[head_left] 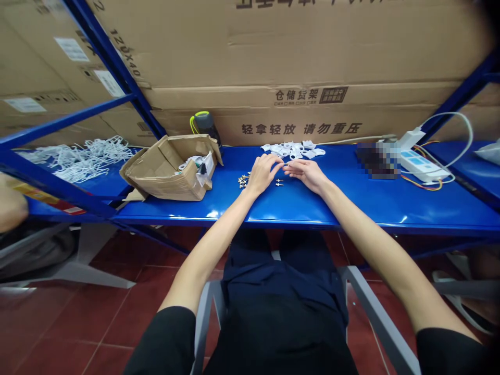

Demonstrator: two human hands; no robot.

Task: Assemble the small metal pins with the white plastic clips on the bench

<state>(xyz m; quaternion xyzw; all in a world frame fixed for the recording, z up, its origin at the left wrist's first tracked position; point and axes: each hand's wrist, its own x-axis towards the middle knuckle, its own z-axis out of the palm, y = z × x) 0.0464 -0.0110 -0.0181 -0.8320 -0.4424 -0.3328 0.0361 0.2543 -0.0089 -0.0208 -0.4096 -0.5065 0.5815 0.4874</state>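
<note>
Over the middle of the blue shelf top, my left hand (262, 173) and my right hand (307, 173) meet at the fingertips. Both are closed in a pinch on something small between them, too small to name. Beside my left hand lies a little heap of small metal screw-like pieces (242, 180), partly hidden by the hand. Two more such pieces (278, 183) lie below the fingertips, between the hands. Behind my hands is a spread of white plastic parts (291, 150), some with ring-shaped ends.
An open cardboard box (164, 179) with bagged items stands left, a dark bottle (205, 123) behind it. White cables (94, 156) lie further left. A white power strip (425, 165) with cords sits right. Blue metal posts (117, 57) and large cartons (292, 57) enclose the shelf.
</note>
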